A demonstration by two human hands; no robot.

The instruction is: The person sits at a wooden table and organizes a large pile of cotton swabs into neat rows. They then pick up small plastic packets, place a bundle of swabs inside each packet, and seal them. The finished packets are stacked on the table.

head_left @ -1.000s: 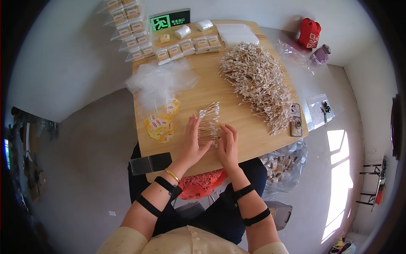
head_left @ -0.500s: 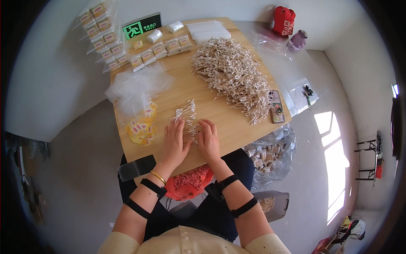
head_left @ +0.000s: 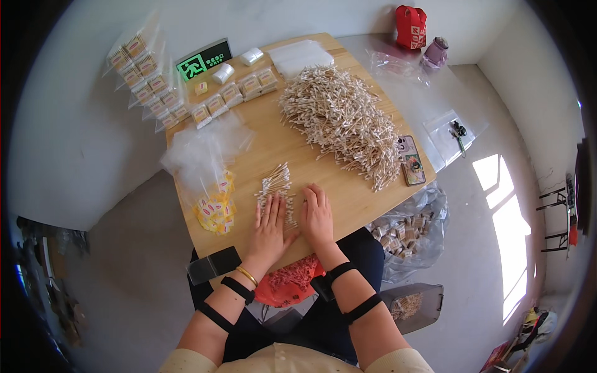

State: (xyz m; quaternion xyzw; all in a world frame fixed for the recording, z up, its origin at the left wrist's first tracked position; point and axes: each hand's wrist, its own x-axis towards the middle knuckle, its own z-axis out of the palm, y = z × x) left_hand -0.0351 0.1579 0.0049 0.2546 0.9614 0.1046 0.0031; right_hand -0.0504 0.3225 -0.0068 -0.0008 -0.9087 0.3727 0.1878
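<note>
A small batch of cotton swabs (head_left: 274, 179) lies spread in a narrow strip on the wooden table near its front edge. My left hand (head_left: 268, 229) rests palm down over the nearer part of it, fingers stretched out and slightly apart, hiding some sticks. Just right of the strip, my right hand (head_left: 318, 217) lies flat on the wood with its fingers straight and close together, gripping nothing. To the left of my left hand are yellow printed cards (head_left: 216, 211) in a loose heap. Beyond both hands rises a large pile of cotton swabs (head_left: 339, 121).
Clear plastic bags (head_left: 205, 149) lie left on the table (head_left: 261, 149). Packed swab packets (head_left: 231, 94) line the back, beside a tall bagged stack (head_left: 144, 81). A phone (head_left: 411, 161) sits at the right edge. Below are a red bag (head_left: 292, 283) and a bag of packets (head_left: 407, 233).
My left hand has flattened over the swabs with fingers straighter. My right hand has straightened its bent fingers and lies flat, slightly farther from the strip. The whole view has shifted a little.
</note>
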